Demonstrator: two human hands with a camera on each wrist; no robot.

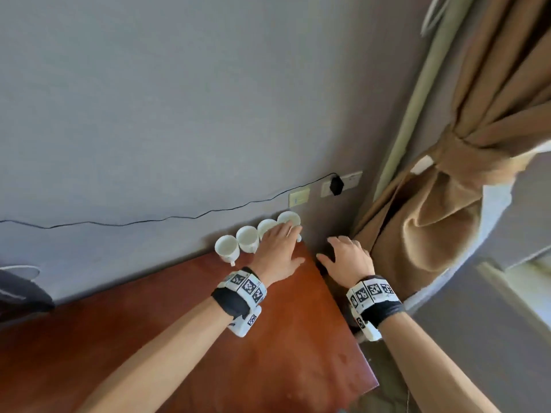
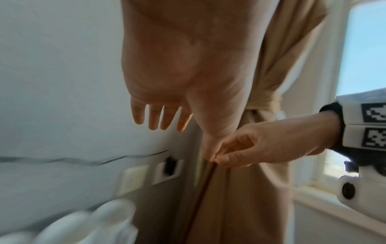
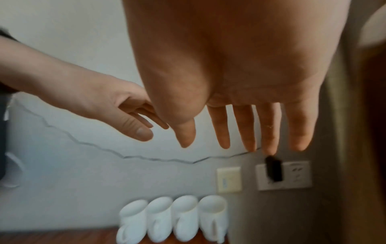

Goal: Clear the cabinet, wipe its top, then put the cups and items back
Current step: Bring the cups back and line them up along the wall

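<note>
Several white cups (image 1: 226, 248) stand in a row against the wall at the far right corner of the reddish-brown cabinet top (image 1: 208, 329). In the right wrist view the cups (image 3: 173, 217) are upright with their handles facing me. My left hand (image 1: 283, 242) hovers over the right end of the row with relaxed fingers (image 2: 160, 118) and holds nothing; it is apart from the cups. My right hand (image 1: 343, 257) is just past the cabinet's right edge, beside the curtain, with straight fingers (image 3: 246, 128) and nothing in it.
A tied-back tan curtain (image 1: 432, 219) hangs close on the right, with a window sill behind it. Wall sockets (image 1: 340, 183) with a black plug and a thin cable sit above the cups. A dark object (image 1: 18, 290) lies at the far left.
</note>
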